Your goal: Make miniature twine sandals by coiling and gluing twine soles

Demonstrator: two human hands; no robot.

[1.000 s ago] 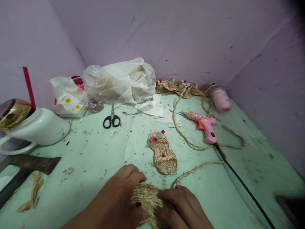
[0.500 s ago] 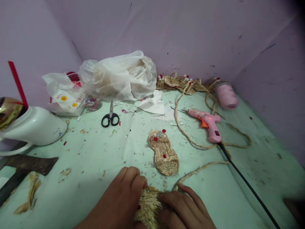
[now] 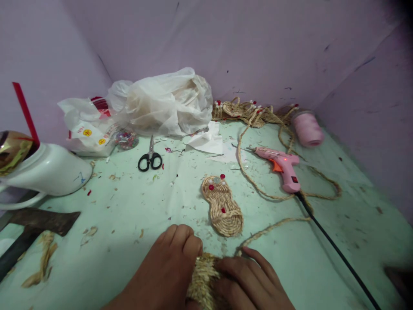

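At the bottom middle, a woven straw piece (image 3: 204, 277) lies between my hands, its lower part cut off by the frame. My left hand (image 3: 172, 262) is closed on its left side, fingers curled over the edge. From the right, my right hand (image 3: 251, 280) grips it with bent fingers. A braided straw cord (image 3: 274, 226) runs from beside the right index finger toward the glue gun. Just beyond my hands lies a small sole-shaped woven straw slipper (image 3: 224, 202), with red and white beads at its far end and a red one on its strap.
A pink glue gun (image 3: 284, 165), its light lit, trails a black cable (image 3: 338, 258) at right. Farther back are a pink thread spool (image 3: 307, 129), beaded woven pieces (image 3: 248, 114), plastic bag (image 3: 171, 103) and scissors (image 3: 150, 158). A white jug (image 3: 61, 168) and hammer-like tool (image 3: 41, 219) occupy the left.
My left hand has shifted very slightly to the right along the woven piece. A red spot beside its fingers no longer shows. The other objects lie as before.
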